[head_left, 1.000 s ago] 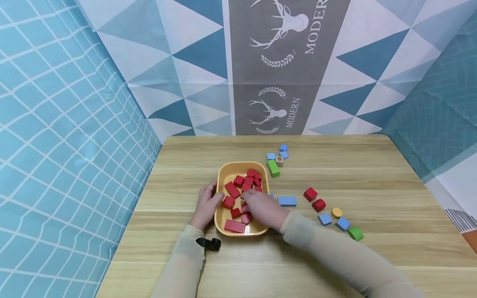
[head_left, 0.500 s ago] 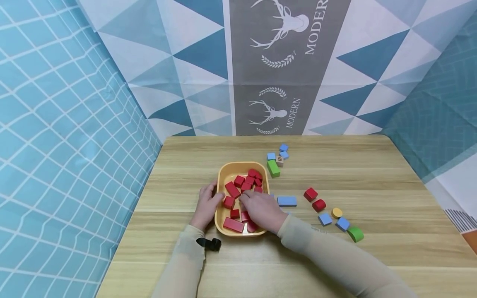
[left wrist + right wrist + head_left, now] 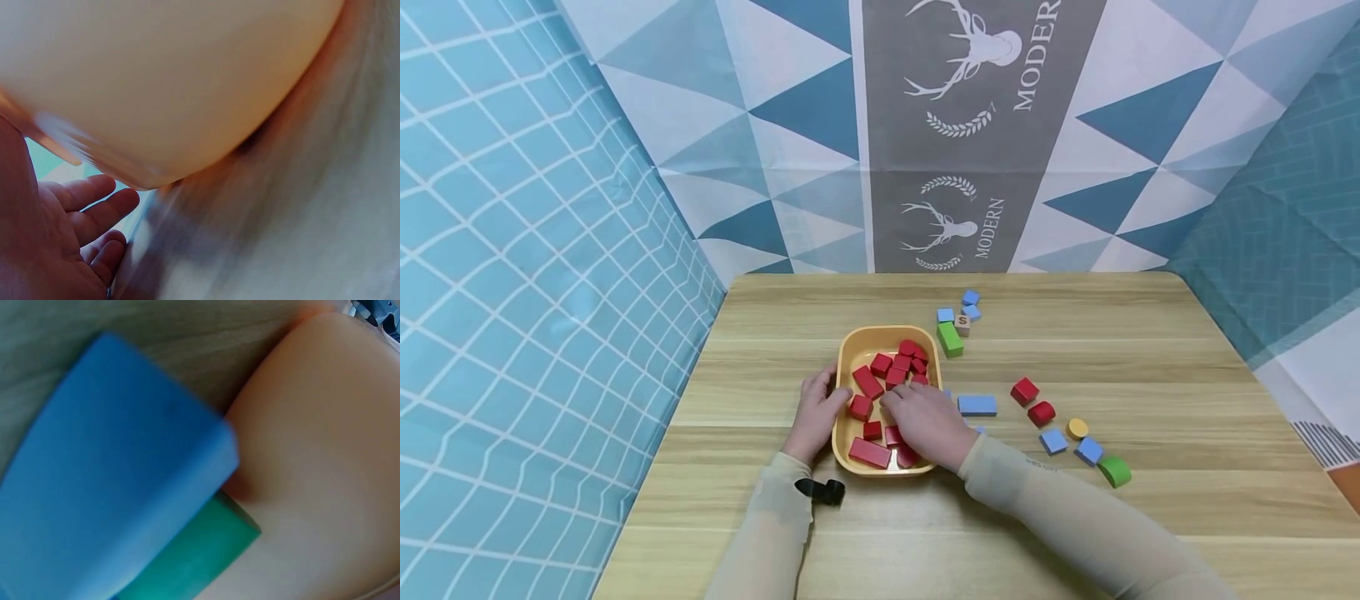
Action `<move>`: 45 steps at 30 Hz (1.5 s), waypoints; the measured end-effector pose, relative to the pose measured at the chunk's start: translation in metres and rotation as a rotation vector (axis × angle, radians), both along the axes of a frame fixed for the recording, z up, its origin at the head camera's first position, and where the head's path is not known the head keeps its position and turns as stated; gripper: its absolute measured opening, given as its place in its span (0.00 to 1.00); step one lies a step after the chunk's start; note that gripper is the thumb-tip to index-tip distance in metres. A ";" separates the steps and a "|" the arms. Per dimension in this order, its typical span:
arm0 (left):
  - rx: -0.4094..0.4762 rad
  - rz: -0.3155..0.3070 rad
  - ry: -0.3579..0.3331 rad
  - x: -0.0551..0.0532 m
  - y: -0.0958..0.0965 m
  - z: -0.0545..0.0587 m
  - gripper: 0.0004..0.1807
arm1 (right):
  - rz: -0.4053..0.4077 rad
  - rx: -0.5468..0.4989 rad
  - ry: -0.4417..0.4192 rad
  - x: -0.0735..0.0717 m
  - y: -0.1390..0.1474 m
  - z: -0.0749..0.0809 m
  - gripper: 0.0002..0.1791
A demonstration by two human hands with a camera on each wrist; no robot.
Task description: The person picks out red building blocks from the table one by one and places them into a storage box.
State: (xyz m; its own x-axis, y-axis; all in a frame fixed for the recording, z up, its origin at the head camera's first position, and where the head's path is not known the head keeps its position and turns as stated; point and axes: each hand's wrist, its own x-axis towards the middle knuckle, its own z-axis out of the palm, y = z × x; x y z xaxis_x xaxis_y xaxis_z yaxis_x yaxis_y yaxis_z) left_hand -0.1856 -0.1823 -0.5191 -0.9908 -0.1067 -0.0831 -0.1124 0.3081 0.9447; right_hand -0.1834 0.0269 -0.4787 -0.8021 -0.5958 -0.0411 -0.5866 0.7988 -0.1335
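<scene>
A yellow-orange plastic bin stands on the table with several red wooden blocks lying loose in it. My left hand holds the bin's left side, its thumb over the rim and its fingers outside the wall. In the left wrist view, the fingers are bent loosely beside the bin wall. My right hand reaches into the bin's right half from above, its back to the camera. Its fingertips are down among the red blocks, and whatever they touch is hidden. The right wrist view does not show this hand.
Close outside the bin's right wall lie a blue block and a green one. Further right are a long blue block, two red blocks and several mixed pieces. A green block and a lettered cube sit behind.
My right hand has shifted slightly toward me inside the bin. A round red block and a long red block near the front have slid a little. The left hand stays in place.
</scene>
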 end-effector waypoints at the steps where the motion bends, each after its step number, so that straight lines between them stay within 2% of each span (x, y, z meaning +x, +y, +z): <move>1: 0.000 0.000 0.000 0.000 0.000 0.000 0.36 | -0.003 0.003 -0.007 0.000 0.000 0.000 0.19; 5: 0.000 -0.001 -0.001 0.000 0.000 0.000 0.36 | -0.006 0.008 -0.015 0.000 0.000 -0.001 0.19; 12: -0.007 -0.003 0.007 -0.001 -0.001 -0.001 0.35 | -0.012 -0.026 0.029 -0.001 0.001 -0.002 0.17; 25: -0.009 -0.006 0.014 -0.002 -0.001 0.000 0.35 | -0.024 -0.026 0.009 -0.003 0.001 -0.002 0.18; 34: -0.011 -0.007 0.006 -0.001 -0.002 -0.001 0.35 | -0.032 -0.087 0.009 -0.002 0.001 0.000 0.18; 37: -0.010 -0.008 -0.002 -0.001 -0.002 -0.002 0.36 | -0.022 -0.133 0.015 -0.001 0.002 -0.001 0.17; 40: -0.008 -0.009 -0.006 -0.001 -0.002 -0.002 0.35 | 0.001 -0.233 -0.005 -0.001 0.005 -0.002 0.17; 45: -0.007 -0.011 -0.006 -0.001 -0.001 -0.002 0.35 | -0.007 -0.472 -0.147 0.000 0.025 0.011 0.20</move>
